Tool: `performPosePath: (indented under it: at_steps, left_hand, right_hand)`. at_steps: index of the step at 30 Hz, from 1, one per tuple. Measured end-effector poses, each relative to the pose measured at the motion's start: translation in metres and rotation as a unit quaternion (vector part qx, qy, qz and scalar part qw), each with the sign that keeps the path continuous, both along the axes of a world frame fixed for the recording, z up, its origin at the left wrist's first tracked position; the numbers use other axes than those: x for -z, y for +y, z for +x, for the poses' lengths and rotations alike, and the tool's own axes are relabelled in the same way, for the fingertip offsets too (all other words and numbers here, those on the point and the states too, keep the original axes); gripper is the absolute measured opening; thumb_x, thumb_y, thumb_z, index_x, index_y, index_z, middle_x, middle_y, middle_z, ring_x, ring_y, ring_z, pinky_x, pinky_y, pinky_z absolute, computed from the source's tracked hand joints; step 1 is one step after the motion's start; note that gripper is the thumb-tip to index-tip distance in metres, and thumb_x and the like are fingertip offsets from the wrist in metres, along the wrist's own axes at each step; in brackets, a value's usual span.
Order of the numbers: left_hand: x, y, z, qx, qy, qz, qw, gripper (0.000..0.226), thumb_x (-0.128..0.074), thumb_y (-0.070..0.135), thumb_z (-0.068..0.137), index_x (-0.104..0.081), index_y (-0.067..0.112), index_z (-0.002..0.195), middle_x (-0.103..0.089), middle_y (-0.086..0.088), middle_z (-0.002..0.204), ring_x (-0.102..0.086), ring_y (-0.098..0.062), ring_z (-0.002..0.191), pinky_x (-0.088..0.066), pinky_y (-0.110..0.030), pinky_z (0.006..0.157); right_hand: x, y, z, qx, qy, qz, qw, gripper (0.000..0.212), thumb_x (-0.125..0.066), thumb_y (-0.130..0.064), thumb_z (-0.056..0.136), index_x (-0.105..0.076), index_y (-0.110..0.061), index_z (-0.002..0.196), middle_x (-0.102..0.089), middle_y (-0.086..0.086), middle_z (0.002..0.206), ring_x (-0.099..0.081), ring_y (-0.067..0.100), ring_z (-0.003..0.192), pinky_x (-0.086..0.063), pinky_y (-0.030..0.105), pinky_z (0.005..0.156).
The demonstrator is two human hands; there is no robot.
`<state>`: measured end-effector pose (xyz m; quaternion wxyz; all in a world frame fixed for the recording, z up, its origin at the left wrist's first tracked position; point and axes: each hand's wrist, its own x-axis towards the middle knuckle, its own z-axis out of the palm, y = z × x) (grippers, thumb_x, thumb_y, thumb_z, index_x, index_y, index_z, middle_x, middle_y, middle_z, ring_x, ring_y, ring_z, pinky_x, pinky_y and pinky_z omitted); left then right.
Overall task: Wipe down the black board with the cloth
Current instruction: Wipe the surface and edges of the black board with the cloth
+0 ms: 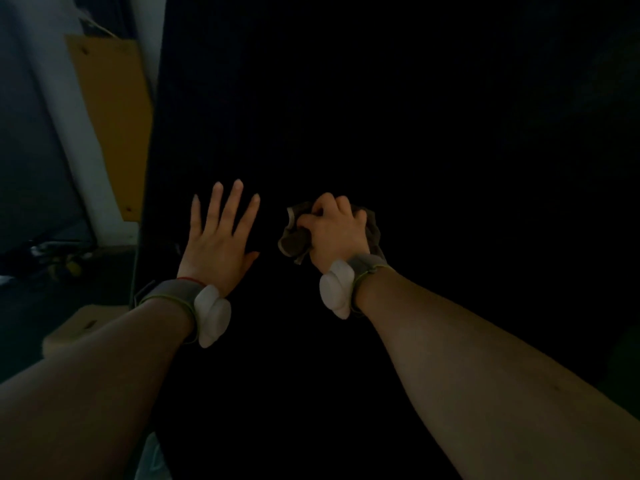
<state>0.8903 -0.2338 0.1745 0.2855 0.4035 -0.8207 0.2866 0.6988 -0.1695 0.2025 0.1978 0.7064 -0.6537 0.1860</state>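
Note:
A large black board (pixel 381 116) fills most of the dim view, from its left edge near the middle-left out to the right. My left hand (pixel 218 244) lies flat against the board near that left edge, fingers spread, holding nothing. To its right, my right hand (pixel 337 233) is closed around a crumpled grey-brown cloth (pixel 294 237), which is pressed on the board. Cloth bunches out on both sides of the fist. Both wrists wear bands with a white pod.
Left of the board stand a yellow-brown panel (pixel 110 126) and a pale column (pixel 69 133). A light-coloured stool or box (pixel 83 323) sits low at the left. Small dim clutter (pixel 59 258) lies on the floor at the far left.

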Motion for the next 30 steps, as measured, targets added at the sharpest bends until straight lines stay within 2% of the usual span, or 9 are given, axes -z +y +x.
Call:
performPosePath:
  at_steps: [6,8,11,13,14,18,21,25,30]
  left_hand:
    - [0.013,0.005,0.006,-0.002,-0.024,0.033,0.999,0.101,-0.077,0.039,0.072,-0.015,0.012,0.148,-0.007,-0.021,0.155,-0.006,-0.045,0.141,-0.009,-0.064,0.109]
    - [0.013,0.003,0.007,-0.007,-0.031,0.033,0.999,0.103,-0.075,0.041,0.074,-0.008,0.014,0.148,0.003,-0.017,0.154,-0.002,-0.043,0.142,-0.006,-0.063,0.11]
    - [0.015,0.001,0.005,-0.018,-0.033,0.037,0.999,0.103,-0.07,0.045,0.076,0.0,0.016,0.146,0.011,-0.014,0.152,0.01,-0.038,0.14,0.004,-0.058,0.111]
    - [0.017,-0.001,0.004,-0.019,-0.028,0.033,0.999,0.102,-0.069,0.047,0.077,-0.001,0.015,0.146,0.01,-0.015,0.152,0.008,-0.039,0.14,0.004,-0.058,0.111]
    - [0.018,-0.001,0.003,-0.018,-0.026,0.029,0.999,0.102,-0.069,0.047,0.076,-0.003,0.014,0.146,0.008,-0.016,0.152,0.004,-0.042,0.141,0.002,-0.059,0.111]
    - [0.018,-0.003,0.001,-0.013,-0.02,0.033,0.999,0.102,-0.071,0.045,0.076,-0.003,0.015,0.146,0.01,-0.015,0.151,0.003,-0.043,0.142,0.004,-0.059,0.111]
    - [0.018,-0.002,-0.002,-0.005,-0.01,0.04,0.999,0.102,-0.07,0.043,0.078,0.002,0.016,0.145,0.014,-0.013,0.15,0.015,-0.038,0.139,0.008,-0.059,0.11]
    - [0.019,-0.005,-0.003,-0.012,-0.015,0.059,0.998,0.101,-0.063,0.045,0.082,0.014,0.02,0.142,0.026,-0.01,0.148,0.028,-0.032,0.135,0.023,-0.052,0.107]
    - [0.019,-0.005,-0.004,-0.005,-0.013,0.068,0.998,0.099,-0.061,0.044,0.085,0.016,0.02,0.142,0.029,-0.009,0.147,0.028,-0.034,0.136,0.027,-0.051,0.104]
  right_hand:
    - [0.023,0.017,-0.006,-0.019,0.03,0.089,0.995,0.036,-0.039,-0.031,0.102,-0.043,-0.034,0.138,-0.027,0.005,0.146,-0.02,0.028,0.133,-0.016,0.049,0.109]
    - [0.009,0.022,-0.009,-0.039,0.008,0.039,0.998,0.038,-0.048,-0.025,0.096,-0.049,-0.031,0.134,-0.032,0.007,0.141,-0.025,0.03,0.129,-0.019,0.045,0.104]
    - [-0.021,0.024,-0.008,-0.053,-0.075,-0.138,0.986,0.044,-0.061,-0.01,0.081,-0.059,-0.02,0.123,-0.044,0.016,0.13,-0.037,0.037,0.118,-0.026,0.044,0.092]
    - [-0.04,0.019,-0.007,-0.033,-0.113,-0.217,0.969,0.047,-0.063,-0.008,0.077,-0.06,-0.019,0.122,-0.046,0.019,0.127,-0.039,0.039,0.114,-0.031,0.046,0.089]
    - [-0.045,0.014,-0.006,-0.014,-0.117,-0.222,0.968,0.048,-0.062,-0.009,0.078,-0.058,-0.02,0.124,-0.044,0.018,0.129,-0.038,0.039,0.116,-0.031,0.047,0.091]
    - [-0.03,-0.002,-0.004,0.041,-0.071,-0.137,0.987,0.042,-0.054,-0.023,0.09,-0.05,-0.027,0.131,-0.036,0.013,0.136,-0.03,0.035,0.123,-0.03,0.05,0.097]
    - [-0.008,-0.002,-0.001,0.04,-0.073,-0.115,0.99,0.039,-0.051,-0.023,0.093,-0.049,-0.026,0.132,-0.034,0.013,0.138,-0.026,0.034,0.124,-0.025,0.051,0.098]
    - [0.012,0.0,0.006,0.045,-0.059,-0.075,0.994,0.037,-0.047,-0.025,0.097,-0.048,-0.028,0.134,-0.033,0.012,0.14,-0.023,0.032,0.126,-0.02,0.053,0.101]
    - [0.031,0.004,0.007,0.046,-0.075,-0.046,0.995,0.037,-0.046,-0.029,0.099,-0.046,-0.029,0.136,-0.031,0.011,0.142,-0.023,0.031,0.127,-0.02,0.052,0.103]
